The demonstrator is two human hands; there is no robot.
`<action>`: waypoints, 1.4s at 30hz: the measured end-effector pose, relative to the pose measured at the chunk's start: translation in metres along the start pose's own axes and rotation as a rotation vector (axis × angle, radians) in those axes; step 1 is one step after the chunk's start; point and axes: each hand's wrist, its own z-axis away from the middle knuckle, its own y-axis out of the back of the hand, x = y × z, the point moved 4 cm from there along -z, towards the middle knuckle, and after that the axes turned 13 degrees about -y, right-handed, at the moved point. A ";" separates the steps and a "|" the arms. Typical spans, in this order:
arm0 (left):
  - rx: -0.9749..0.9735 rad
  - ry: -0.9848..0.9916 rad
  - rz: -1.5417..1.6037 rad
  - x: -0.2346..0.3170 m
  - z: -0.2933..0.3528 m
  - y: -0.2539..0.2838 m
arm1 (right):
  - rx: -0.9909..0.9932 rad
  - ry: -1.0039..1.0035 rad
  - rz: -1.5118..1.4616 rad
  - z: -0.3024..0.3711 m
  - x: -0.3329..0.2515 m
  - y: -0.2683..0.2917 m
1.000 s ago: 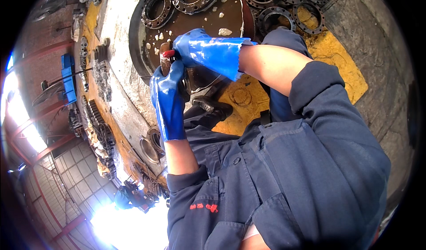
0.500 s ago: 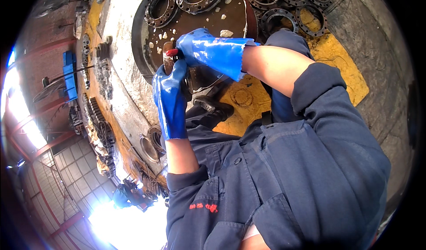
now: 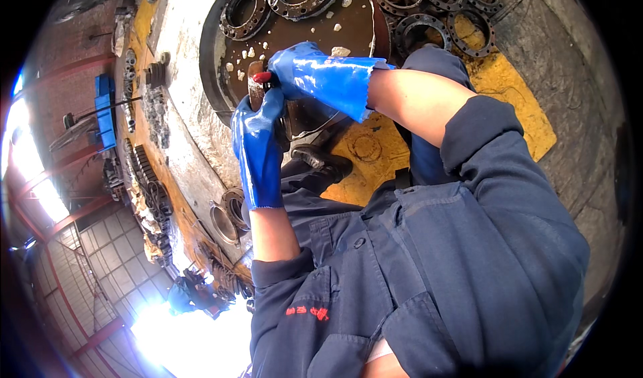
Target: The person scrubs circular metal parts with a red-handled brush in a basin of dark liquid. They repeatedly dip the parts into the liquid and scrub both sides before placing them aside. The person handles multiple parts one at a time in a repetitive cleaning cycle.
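1. Left hand, in a glossy blue rubber glove: curled round the lower end of a rusty brown metal ring, seen nearly edge-on.
2. Right hand, matching glove: closed, short red rod-like piece poking out against the ring; fingers hidden, we can't tell how tight.
3. Ring sits over the left part of a round dark metal tub; 2 bolt-holed metal rings lie inside.
4. Change since 0.5 s ago: slight view shift, same grips. We judge: same stage.
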 end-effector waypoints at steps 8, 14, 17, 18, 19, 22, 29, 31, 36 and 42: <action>0.006 0.027 -0.020 0.005 0.002 -0.002 | -0.017 -0.027 0.066 -0.014 0.001 -0.009; -0.010 -0.006 -0.055 0.007 0.003 -0.002 | -0.018 0.002 0.054 -0.011 0.002 -0.008; -0.017 -0.030 -0.067 0.006 0.001 -0.001 | 0.034 0.031 0.029 -0.013 0.003 -0.010; -0.010 -0.024 -0.057 0.007 0.001 -0.002 | 0.038 0.034 0.026 -0.014 0.004 -0.011; -0.001 -0.016 -0.046 0.006 0.002 -0.003 | 0.040 0.037 0.023 -0.014 0.004 -0.012; -0.002 -0.014 -0.053 0.007 0.002 -0.003 | 0.023 0.019 0.031 -0.019 0.005 -0.016; -0.003 -0.012 -0.034 0.007 0.003 -0.004 | 0.015 -0.017 0.019 -0.022 0.005 -0.018; -0.003 -0.005 -0.039 0.007 0.003 -0.004 | 0.019 -0.011 0.031 -0.021 0.004 -0.016; -0.003 -0.004 -0.040 0.010 0.004 -0.006 | 0.035 0.012 0.020 -0.016 0.005 -0.014; -0.006 0.008 -0.023 0.011 0.004 -0.007 | 0.016 -0.020 0.036 -0.020 0.004 -0.015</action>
